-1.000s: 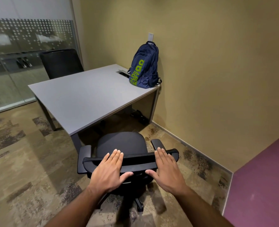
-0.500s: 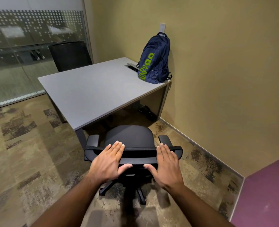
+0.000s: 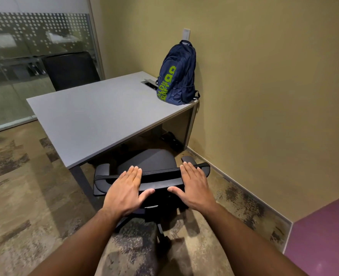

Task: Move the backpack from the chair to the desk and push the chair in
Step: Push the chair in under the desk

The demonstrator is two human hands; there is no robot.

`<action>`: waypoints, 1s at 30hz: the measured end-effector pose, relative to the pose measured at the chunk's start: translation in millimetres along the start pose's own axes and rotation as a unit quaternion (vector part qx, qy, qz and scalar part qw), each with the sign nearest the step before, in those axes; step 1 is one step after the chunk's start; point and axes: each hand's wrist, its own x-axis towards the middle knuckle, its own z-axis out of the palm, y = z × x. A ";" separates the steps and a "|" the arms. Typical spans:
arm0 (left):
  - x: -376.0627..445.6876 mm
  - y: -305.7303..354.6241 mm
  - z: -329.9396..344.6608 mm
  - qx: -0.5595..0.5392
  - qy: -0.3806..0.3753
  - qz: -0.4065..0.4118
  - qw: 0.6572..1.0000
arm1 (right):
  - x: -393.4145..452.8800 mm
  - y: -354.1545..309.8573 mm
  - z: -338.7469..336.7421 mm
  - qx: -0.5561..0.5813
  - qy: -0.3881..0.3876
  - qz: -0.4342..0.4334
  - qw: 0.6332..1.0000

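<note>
A navy backpack [image 3: 177, 73] with green lettering stands upright on the far right corner of the grey desk [image 3: 97, 116], leaning on the wall. The black office chair [image 3: 154, 162] faces the desk, its seat front just under the desk's near edge. My left hand [image 3: 125, 189] and my right hand [image 3: 193, 186] lie flat, palms down, on the top of the chair's backrest, fingers together and thumbs spread. Neither hand wraps around anything.
A second black chair [image 3: 71, 70] stands behind the desk by the glass partition [image 3: 25, 56]. A cable slot [image 3: 149, 84] is cut in the desk near the backpack. The tan wall [image 3: 264, 96] runs close on the right; a purple surface [image 3: 324, 236] is at lower right.
The chair has rolled forward toward the desk with both hands pressed on its backrest, and its seat now reaches the desk edge. The view has moved closer.
</note>
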 end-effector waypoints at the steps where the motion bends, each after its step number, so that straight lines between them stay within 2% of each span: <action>1: 6.0 3.7 1.2 -0.001 -0.002 -0.006 1.000 | 6.8 7.6 -0.9 -0.001 -0.004 -0.006 1.000; 12: 95.5 30.7 12.3 0.008 0.027 -0.067 0.997 | 108.4 82.0 -5.5 0.006 -0.017 -0.059 0.998; 30: 254.5 2.8 22.2 0.011 0.018 -0.169 0.985 | 313.1 136.7 -9.1 0.003 -0.052 -0.158 0.986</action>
